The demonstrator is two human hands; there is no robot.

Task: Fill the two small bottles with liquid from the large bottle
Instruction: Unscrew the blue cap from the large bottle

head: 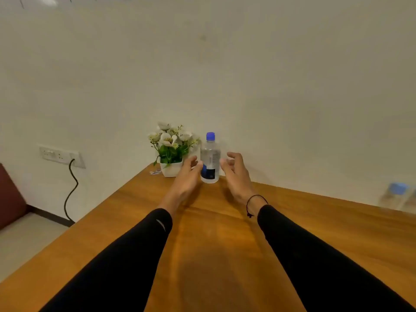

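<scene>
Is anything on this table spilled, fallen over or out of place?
Nothing stands out. The large bottle stands upright with its blue cap on, beside the flower pot. The table looks dry. A small bottle at the right edge is too blurred to judge.

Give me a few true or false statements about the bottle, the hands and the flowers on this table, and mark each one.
1. The large bottle stands upright with its blue cap on. True.
2. The right hand is pouring from the bottle. False: both hands are open, either side of the standing bottle.
3. The flower pot sits left of the bottle. True.
4. The left hand wears a black wrist cord. False: the cord is on the right wrist.
5. The small bottles stand beside the flowers. False: they are blurred at the table's far right edge.
</scene>
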